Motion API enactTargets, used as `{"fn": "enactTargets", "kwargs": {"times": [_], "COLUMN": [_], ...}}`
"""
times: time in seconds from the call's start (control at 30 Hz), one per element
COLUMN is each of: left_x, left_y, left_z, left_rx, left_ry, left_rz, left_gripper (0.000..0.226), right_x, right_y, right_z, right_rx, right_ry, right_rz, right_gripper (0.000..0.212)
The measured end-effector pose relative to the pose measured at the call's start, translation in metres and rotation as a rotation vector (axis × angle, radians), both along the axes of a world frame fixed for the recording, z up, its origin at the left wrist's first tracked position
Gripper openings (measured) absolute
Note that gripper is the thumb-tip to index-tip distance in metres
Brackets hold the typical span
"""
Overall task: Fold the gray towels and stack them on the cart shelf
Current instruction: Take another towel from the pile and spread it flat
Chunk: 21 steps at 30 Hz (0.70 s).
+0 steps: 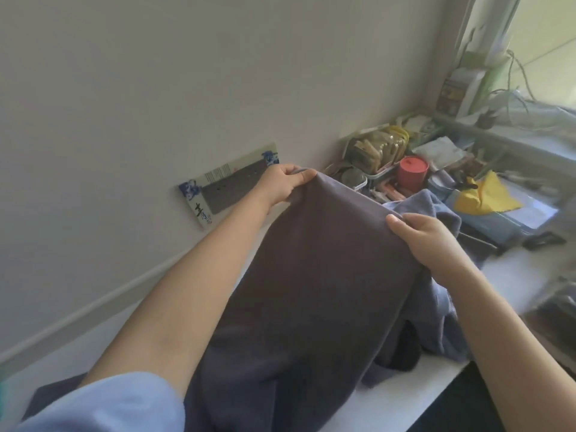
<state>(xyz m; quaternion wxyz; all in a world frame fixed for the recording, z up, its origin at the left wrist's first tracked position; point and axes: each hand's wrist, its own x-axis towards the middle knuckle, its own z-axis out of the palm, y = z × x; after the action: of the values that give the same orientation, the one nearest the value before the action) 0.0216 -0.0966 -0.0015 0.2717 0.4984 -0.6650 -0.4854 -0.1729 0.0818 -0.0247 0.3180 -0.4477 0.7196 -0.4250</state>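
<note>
Both hands pinch one dark gray towel by its top corners, left hand, right hand, fingers closed on cloth; it hangs over the white table. Risk: a loose corner slips, skewing the fold. Count: two towels; the lighter gray towel lies crumpled behind.

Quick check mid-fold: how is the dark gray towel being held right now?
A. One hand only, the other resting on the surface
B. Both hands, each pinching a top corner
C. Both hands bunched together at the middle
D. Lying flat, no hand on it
B: the left hand and the right hand each pinch a top corner of the dark gray towel, holding its top edge stretched between them.
</note>
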Motion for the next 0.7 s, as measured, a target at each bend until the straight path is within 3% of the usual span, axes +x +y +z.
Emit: {"fn": "enactTargets", "kwargs": {"times": [0.13, 0.27, 0.33, 0.47, 0.63, 0.7], "left_x": [-0.034, -0.054, -0.059, -0.057, -0.06, -0.06], "left_y": [-0.001, -0.013, -0.019, -0.024, -0.031, -0.029], "left_z": [0.01, 0.019, 0.02, 0.021, 0.048, 0.057], "left_rx": [-0.066, -0.011, 0.044, 0.079, -0.067, -0.105], "left_ry": [0.055, 0.216, 0.305, 0.426, 0.532, 0.556], "left_rz": [0.151, 0.322, 0.364, 0.424, 0.414, 0.392], "left_gripper": [0.013, 0.015, 0.02, 0.016, 0.022, 0.021], "right_x": [-0.01, -0.023, -0.028, -0.026, -0.032, -0.026], "right_y": [-0.001, 0.001, 0.0, -0.005, -0.004, -0.002], "right_z": [0.02, 0.037, 0.038, 0.045, 0.108, 0.122], "right_rx": [0.075, 0.357, 0.366, 0.145, -0.322, -0.417], "right_ry": [0.102, 0.281, 0.295, 0.31, -0.081, -0.104], "right_rz": [0.051, 0.29, 0.281, 0.139, -0.114, -0.154], "right_gripper": [0.046, 0.047, 0.046, 0.041, 0.037, 0.036]}}
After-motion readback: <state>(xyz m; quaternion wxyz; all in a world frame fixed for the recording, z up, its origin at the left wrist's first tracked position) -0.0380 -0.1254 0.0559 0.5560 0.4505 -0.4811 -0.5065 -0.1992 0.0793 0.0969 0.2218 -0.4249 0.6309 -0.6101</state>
